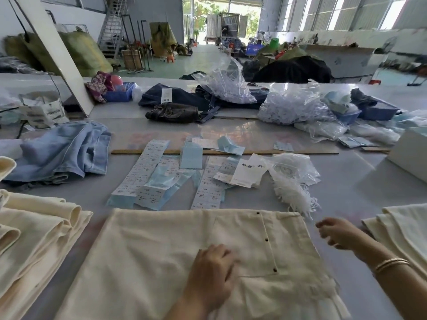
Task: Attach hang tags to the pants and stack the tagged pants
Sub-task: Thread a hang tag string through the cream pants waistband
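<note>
Resting with fingers curled on the cream pants (pixel 161 250) spread on the table (pixel 346 185), the left hand (pixel 211 273) pins them; the right hand (pixel 335 232) hovers loosely curled, empty. Clear bag (pixel 293 107) holds white tag strings; blue basket (pixel 119 93) beyond.

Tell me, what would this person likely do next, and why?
Probably the right hand reaches to the white string pile just ahead of it. It appears to hold nothing, while the left hand rests on the cream pants, which show no tag yet.
</note>
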The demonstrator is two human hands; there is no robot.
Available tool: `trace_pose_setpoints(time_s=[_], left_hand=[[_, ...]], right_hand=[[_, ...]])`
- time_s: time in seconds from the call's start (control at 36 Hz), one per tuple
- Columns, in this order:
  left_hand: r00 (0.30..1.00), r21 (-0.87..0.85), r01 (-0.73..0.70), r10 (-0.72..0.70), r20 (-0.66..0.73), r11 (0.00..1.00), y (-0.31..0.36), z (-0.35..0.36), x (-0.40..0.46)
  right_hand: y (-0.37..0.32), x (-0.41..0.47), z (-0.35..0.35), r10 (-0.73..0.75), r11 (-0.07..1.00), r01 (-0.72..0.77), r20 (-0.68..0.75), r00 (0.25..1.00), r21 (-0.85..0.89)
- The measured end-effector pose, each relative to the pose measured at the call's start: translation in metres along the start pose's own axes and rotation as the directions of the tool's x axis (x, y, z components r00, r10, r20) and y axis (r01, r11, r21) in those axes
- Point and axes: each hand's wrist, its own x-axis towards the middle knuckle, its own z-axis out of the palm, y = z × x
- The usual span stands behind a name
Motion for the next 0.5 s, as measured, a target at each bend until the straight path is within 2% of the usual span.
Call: trace_pose_setpoints(time_s=[0.06, 0.11, 0.17, 0.25, 0.33, 0.42, 0.5], left_hand=[[0.994, 0.020, 0.107, -0.107, 0.000, 0.994, -0.004, 0.000, 0.015], [0.980, 0.065, 0.199, -0.200, 0.008, 0.978, -0.007, 0.004, 0.027], [0.969, 0.105, 0.245, -0.247, 0.010, 0.964, -0.010, 0.009, 0.030], [0.968, 0.082, 0.246, -0.249, 0.027, 0.966, -0.014, 0.014, 0.027], [0.974, 0.057, 0.228, -0.228, 0.002, 0.972, -0.019, 0.019, 0.026], [0.973, 0.071, 0.233, -0.232, -0.013, 0.970, -0.023, 0.023, 0.026], [0.974, 0.053, 0.228, -0.226, -0.030, 0.972, -0.024, 0.028, 0.026]], right_hand=[[-0.022, 0.004, 0.007, -0.229, 0.970, 0.199, -0.236, 0.944, -0.142], [-0.052, 0.002, 0.023, -0.433, 0.901, 0.385, -0.349, 0.831, -0.202], [-0.081, 0.003, 0.044, -0.600, 0.800, 0.541, -0.334, 0.727, -0.261], [-0.121, 0.012, 0.075, -0.743, 0.662, 0.643, -0.219, 0.633, -0.385], [-0.150, 0.029, 0.102, -0.776, 0.588, 0.637, -0.127, 0.618, -0.498], [-0.165, 0.049, 0.119, -0.758, 0.523, 0.546, -0.063, 0.650, -0.655], [-0.170, 0.066, 0.125, -0.724, 0.509, 0.465, -0.069, 0.686, -0.724]])
